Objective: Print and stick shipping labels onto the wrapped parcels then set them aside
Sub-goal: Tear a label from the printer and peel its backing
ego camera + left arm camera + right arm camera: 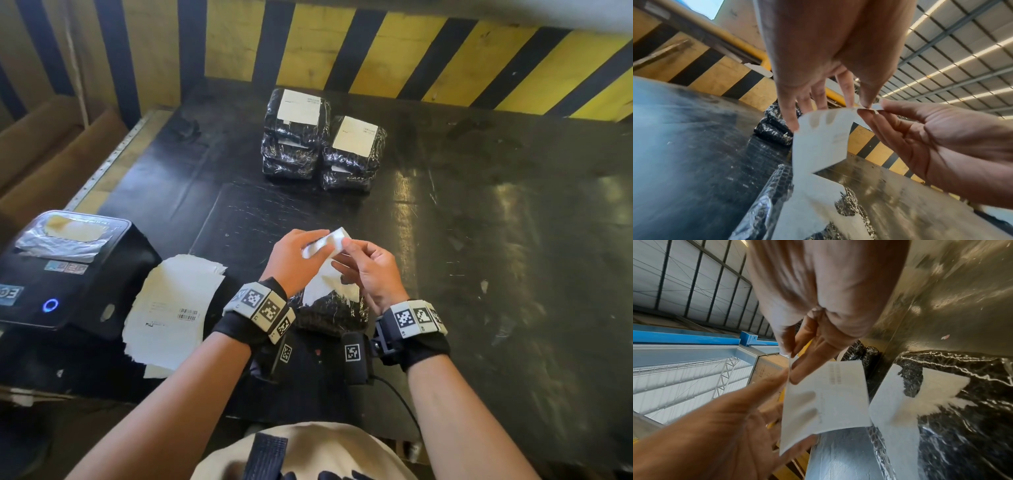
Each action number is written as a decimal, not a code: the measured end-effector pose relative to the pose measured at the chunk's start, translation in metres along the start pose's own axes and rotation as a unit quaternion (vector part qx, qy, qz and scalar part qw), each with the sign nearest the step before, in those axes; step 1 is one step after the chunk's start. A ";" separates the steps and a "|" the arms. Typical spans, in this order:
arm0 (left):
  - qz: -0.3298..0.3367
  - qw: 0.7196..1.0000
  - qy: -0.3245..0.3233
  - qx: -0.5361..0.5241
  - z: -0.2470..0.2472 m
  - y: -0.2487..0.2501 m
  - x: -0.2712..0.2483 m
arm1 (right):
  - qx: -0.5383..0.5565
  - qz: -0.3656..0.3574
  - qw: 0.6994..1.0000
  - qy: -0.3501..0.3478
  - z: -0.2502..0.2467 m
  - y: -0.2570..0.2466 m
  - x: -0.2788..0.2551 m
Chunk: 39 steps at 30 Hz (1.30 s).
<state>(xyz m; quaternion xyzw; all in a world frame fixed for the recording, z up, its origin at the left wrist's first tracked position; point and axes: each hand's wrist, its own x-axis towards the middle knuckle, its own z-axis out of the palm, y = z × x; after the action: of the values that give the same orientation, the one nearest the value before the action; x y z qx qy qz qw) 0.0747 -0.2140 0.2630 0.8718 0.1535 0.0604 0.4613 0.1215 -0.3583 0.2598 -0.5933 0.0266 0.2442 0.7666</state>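
Above the near middle of the table, both hands hold a white shipping label (325,241) (822,141) (826,399). My left hand (308,245) (858,104) pinches its top corner, with other fingers behind the sheet. My right hand (346,246) (793,366) pinches the same corner from the other side. Under the hands lies a parcel (329,317) (962,402) in black bubble wrap, with a white sheet (330,286) (813,203) lying on it. At the back stand two stacks of labelled parcels (298,133) (356,150).
A black label printer (68,270) with a lit blue button sits at the near left. A loose pile of white sheets (174,308) lies beside it. The black table (496,240) runs off to the right. A yellow and black striped barrier (411,58) closes off the back.
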 end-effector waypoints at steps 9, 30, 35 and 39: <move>0.074 0.997 0.019 0.009 -0.001 0.001 0.007 | 0.008 -0.015 0.999 -0.033 -0.001 -0.006 0.005; 0.074 0.997 0.019 0.003 -0.004 0.003 0.008 | -0.023 -0.060 0.998 -0.027 0.003 -0.002 0.007; 0.087 0.996 0.027 0.003 -0.008 0.007 0.007 | -0.070 -0.078 0.994 -0.031 0.003 -0.006 0.006; 0.083 0.996 0.029 -0.013 -0.009 0.009 0.006 | -0.101 -0.091 0.990 -0.039 0.002 -0.005 0.008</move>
<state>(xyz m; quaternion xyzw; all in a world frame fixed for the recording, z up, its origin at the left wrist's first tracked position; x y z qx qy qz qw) 0.0802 -0.2097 0.2748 0.8734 0.0930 0.1260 0.4612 0.1303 -0.3543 0.2624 -0.6577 -0.0819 0.1979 0.7222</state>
